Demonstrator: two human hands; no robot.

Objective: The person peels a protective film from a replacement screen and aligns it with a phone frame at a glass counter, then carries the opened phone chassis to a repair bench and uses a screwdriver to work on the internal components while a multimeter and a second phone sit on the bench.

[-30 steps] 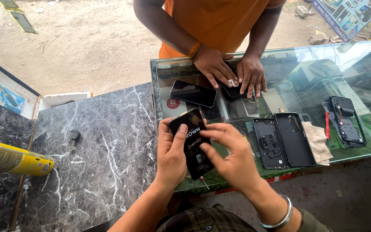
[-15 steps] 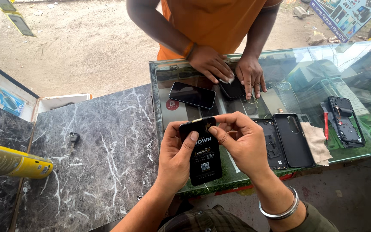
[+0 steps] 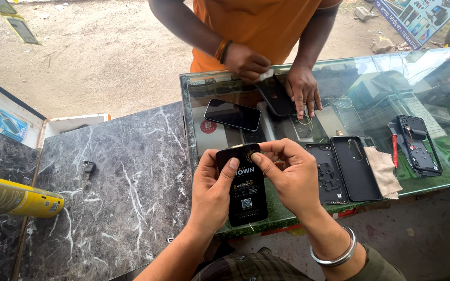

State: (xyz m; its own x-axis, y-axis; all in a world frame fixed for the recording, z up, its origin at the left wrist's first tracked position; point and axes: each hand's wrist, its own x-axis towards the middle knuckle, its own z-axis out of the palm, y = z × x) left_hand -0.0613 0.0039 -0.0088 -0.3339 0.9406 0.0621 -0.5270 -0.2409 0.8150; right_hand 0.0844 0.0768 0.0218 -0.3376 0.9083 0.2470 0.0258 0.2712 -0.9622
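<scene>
Glass counter (image 3: 444, 67); both hands (image 3: 256, 179) grip black battery (image 3: 246, 190).

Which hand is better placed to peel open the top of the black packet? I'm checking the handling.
Probably the right hand: its fingertips pinch the black packet's top edge, while the left hand steadies its side.

The battery (image 3: 247, 183) looks glossy black with a printed label. The worktop (image 3: 131, 177) is polished veined marble beside reflective glass (image 3: 391, 78). A tan cloth (image 3: 384, 169) appears soft and matt.
</scene>
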